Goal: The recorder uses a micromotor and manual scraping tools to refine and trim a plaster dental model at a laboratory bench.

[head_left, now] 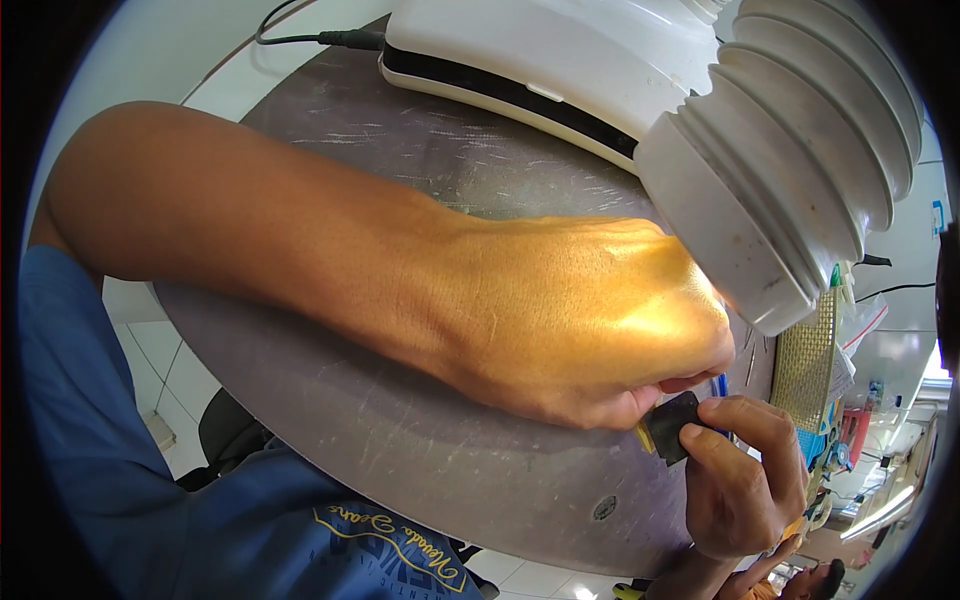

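Note:
My left arm reaches across the grey table, and my left hand [600, 310] is closed with its back toward me, brightly lit. Its fingertips curl under and are mostly hidden, so what they grip cannot be made out. A bit of blue [721, 386] shows past its knuckles. At the lower right, my right hand [745, 470] pinches a small dark square pad [673, 428] between thumb and fingers. The pad sits right by the left thumb. A narrow yellow strip [645, 437] shows along the pad's left edge.
A white machine [540, 60] with a black band and a plugged-in cable stands at the back. Its ribbed white hose [770, 190] ends just above my left hand. A gold mesh basket [806, 345] is at the right, and another person [815, 580] appears at lower right.

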{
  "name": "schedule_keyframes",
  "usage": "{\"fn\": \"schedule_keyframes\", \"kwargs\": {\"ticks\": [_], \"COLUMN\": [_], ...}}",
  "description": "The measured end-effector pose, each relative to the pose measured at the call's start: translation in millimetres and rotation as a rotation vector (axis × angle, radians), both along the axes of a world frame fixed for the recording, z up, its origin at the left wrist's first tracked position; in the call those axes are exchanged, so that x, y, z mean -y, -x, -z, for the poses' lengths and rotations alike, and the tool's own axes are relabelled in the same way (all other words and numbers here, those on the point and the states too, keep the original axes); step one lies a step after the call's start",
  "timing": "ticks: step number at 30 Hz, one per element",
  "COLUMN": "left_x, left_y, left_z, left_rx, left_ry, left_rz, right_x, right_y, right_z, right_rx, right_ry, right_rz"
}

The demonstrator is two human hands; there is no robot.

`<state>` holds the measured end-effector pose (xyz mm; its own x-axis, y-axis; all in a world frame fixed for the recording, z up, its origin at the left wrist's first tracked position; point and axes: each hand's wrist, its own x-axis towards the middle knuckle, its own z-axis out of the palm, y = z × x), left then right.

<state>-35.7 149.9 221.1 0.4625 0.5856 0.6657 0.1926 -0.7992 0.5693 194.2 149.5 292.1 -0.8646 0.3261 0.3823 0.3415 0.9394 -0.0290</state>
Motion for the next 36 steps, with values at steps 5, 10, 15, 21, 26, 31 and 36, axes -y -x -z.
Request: {"fn": "schedule_keyframes", "kwargs": {"ticks": [5,10,15,21,26,31,36], "left_x": [0.5,1.1,1.9,-1.6,-0.7,1.1,0.5], "left_y": [-1.3,-1.4,-1.6,-2.6,-1.3,-1.6,-2.1], "left_z": [-0.3,0.5,1.7,1.8,1.7,2.7,2.7], "left_rx": [0.007,0.004,0.033,0.046,0.041,0.057,0.072], "left_ry": [0.020,0.008,-0.017,-0.019,0.014,-0.045,-0.033], "left_rz": [-0.008,-0.016,-0.022,0.038,0.049,0.004,0.019], "right_x": [-1.2,-1.4,-1.0,-2.2,-1.7,-2.8,-2.4], "right_y": [1.1,2.1,3.3,1.9,3.9,4.3,4.3], "right_z": [2.2,1.6,1.1,0.7,0.8,1.1,1.0], "right_rx": [-0.012,-0.013,-0.011,-0.007,-0.008,-0.006,-0.015], "right_ry": [-0.003,-0.002,-0.007,0.003,0.001,0.001,0.008], "right_rz": [-0.011,-0.011,-0.010,-0.002,-0.001,-0.012,-0.010]}}
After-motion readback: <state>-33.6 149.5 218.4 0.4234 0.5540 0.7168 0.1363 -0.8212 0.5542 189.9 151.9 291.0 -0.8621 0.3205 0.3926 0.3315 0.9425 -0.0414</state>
